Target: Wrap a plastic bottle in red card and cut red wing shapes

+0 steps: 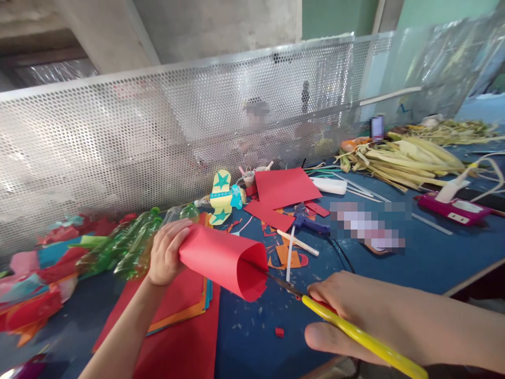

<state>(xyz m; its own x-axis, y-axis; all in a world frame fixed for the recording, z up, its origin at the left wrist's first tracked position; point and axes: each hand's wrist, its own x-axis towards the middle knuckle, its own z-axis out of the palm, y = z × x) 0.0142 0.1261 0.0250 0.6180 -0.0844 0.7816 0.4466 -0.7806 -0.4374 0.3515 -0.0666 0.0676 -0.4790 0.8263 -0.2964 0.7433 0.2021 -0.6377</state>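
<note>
My left hand (169, 251) is closed around the far end of a sheet of red paper (215, 258) rolled into a wide tube. The open end of the tube faces right, towards my right hand (343, 310). In that hand is a pair of scissors with a long yellow handle (355, 331). Their dark blades reach into the mouth of the tube, partly hidden by the paper. Below my left forearm lies a stack of red, orange and blue paper sheets (177, 300). A small red scrap (279, 332) sits on the blue table (244, 342).
Green plastic bottles (140, 247) and coloured paper pieces (43, 273) lie left. A decorated bottle (223, 197), red sheets (286, 187), orange scraps and a blue glue gun (310, 221) are ahead. A purple power strip (453, 208) and dried husks (410, 155) lie right. A perforated screen (118, 142) stands behind.
</note>
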